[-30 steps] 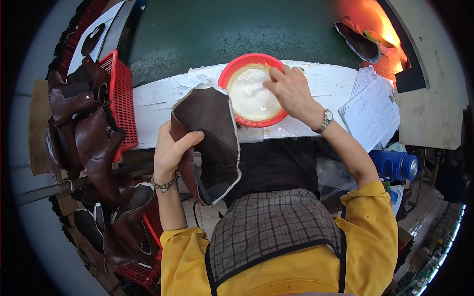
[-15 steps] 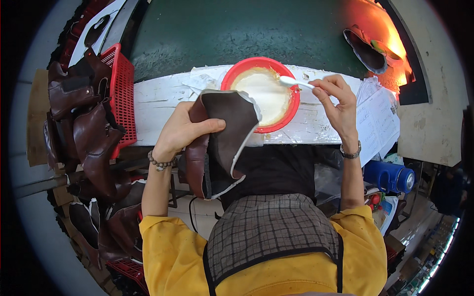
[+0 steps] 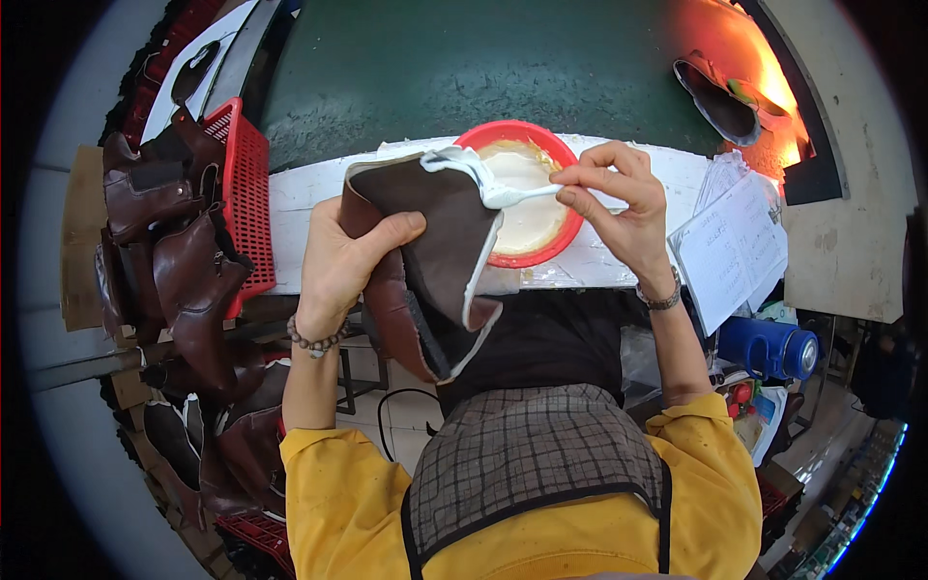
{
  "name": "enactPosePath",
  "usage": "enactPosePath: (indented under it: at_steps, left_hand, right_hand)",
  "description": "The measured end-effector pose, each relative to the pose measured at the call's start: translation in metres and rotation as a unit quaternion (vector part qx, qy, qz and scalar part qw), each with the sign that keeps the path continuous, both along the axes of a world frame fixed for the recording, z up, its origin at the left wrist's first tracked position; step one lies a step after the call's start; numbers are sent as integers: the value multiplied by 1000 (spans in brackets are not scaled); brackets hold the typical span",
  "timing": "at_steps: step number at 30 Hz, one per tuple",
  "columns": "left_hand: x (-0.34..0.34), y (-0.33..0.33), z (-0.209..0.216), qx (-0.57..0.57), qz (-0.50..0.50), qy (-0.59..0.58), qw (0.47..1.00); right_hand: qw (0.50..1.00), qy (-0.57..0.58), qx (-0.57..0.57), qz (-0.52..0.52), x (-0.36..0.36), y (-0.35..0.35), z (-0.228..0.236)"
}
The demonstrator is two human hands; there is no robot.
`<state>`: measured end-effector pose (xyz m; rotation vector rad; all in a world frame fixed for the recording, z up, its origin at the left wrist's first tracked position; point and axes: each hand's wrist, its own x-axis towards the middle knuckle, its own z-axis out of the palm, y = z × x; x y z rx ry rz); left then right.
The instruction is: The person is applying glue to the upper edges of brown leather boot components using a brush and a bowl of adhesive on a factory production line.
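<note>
My left hand (image 3: 350,256) grips a brown leather boot upper (image 3: 440,222) by its left side, thumb on the dark inner face. White paste lies thickly along its far edge and runs as a thin line down its right edge. Between the fingertips of my right hand (image 3: 623,203) is a white-handled brush (image 3: 539,193). Its paste-covered head touches the upper's far right corner. Behind the upper stands a red bowl (image 3: 570,229) holding creamy white paste (image 3: 525,235); the upper hides part of the bowl.
At left, brown boot uppers (image 3: 198,280) hang over a red plastic basket (image 3: 253,198). A green surface (image 3: 464,68) spans the far side; an orange-lit boot (image 3: 720,101) lies at its right. Written sheets (image 3: 730,251) and a blue flask (image 3: 768,350) are on the right.
The brush has moved left from the bowl's rim to the upper's far edge, leaving white paste there. My left hand has tilted the upper and shifted it slightly left.
</note>
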<state>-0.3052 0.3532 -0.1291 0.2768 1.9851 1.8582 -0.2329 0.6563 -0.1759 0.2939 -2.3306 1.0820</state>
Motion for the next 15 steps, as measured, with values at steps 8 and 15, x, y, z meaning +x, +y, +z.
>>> enactPosePath:
  at_steps: [8, 15]
  left_hand:
    - [-5, -1, 8, -27, 28, 29, 999]
    - [-17, -2, 19, -162, -210, -127, 956]
  right_hand:
    - [993, -49, -97, 34, 1, -10, -1]
    - [994, 60, -3, 90, -42, -11, 11]
